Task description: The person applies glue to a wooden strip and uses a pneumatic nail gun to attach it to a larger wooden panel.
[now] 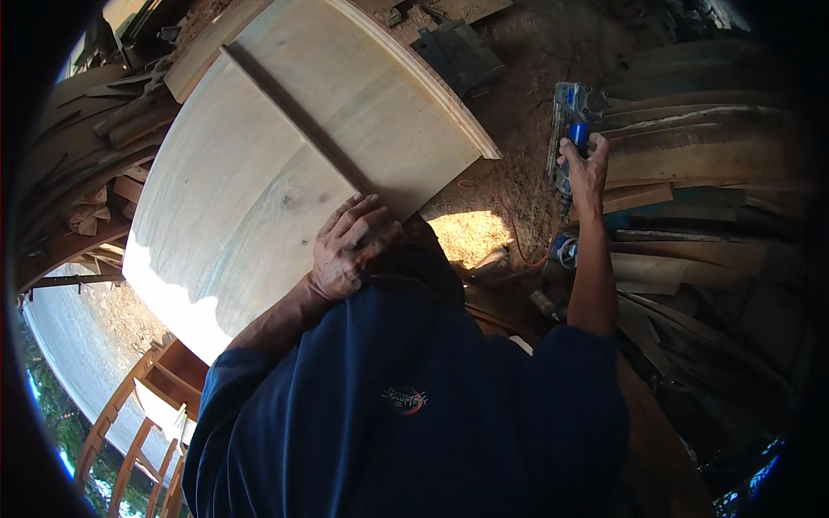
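A large pale wooden panel (233, 181) lies tilted in front of me, with a thin wooden strip (289, 121) running across its face. My left hand (356, 246) is at the panel's near edge by the lower end of the strip. Its fingers are bent and pressed together on the wood; the thumb is hidden. Off to the right, my right hand (587, 168) is closed round the blue grip of a nail gun (589, 102). The nail gun is held apart from the panel, beside stacked boards.
An orange air hose (518, 242) curves over sawdust-strewn ground. Near it lie a blue tool (566, 249) and a small metal tool (544, 302). Stacked boards (691, 164) fill the right side; scrap wood (112, 112) is piled left. A slatted wooden frame (129, 449) stands lower left.
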Action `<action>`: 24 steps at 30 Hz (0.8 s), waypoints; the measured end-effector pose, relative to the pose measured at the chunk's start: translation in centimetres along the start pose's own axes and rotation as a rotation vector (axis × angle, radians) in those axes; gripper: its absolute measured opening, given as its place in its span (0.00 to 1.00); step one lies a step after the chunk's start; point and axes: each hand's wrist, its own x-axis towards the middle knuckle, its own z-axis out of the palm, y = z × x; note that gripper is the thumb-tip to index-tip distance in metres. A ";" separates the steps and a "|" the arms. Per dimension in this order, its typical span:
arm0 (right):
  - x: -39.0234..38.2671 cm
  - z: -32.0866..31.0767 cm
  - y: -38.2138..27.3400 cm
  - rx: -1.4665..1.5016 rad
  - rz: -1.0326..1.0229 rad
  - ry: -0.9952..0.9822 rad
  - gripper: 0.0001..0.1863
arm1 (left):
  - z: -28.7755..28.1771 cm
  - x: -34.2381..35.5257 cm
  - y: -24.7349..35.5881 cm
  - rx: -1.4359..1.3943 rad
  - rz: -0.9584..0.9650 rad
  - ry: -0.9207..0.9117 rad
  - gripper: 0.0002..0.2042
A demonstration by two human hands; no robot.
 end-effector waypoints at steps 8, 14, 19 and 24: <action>-9.4 -5.1 -8.0 -0.018 0.020 0.053 0.21 | -1.4 0.0 -0.1 -0.054 -0.038 -0.011 0.21; -16.7 -5.3 -14.4 0.071 0.113 -0.120 0.06 | -2.0 -0.7 -1.7 -0.133 -0.066 -0.023 0.20; -20.0 -3.6 -17.1 -0.189 0.008 -0.324 0.23 | -2.1 -0.2 -2.3 -0.073 0.040 -0.013 0.18; -18.3 -1.8 -20.2 -0.537 -0.436 -0.647 0.20 | -2.1 -0.2 -2.6 -0.147 0.024 -0.041 0.18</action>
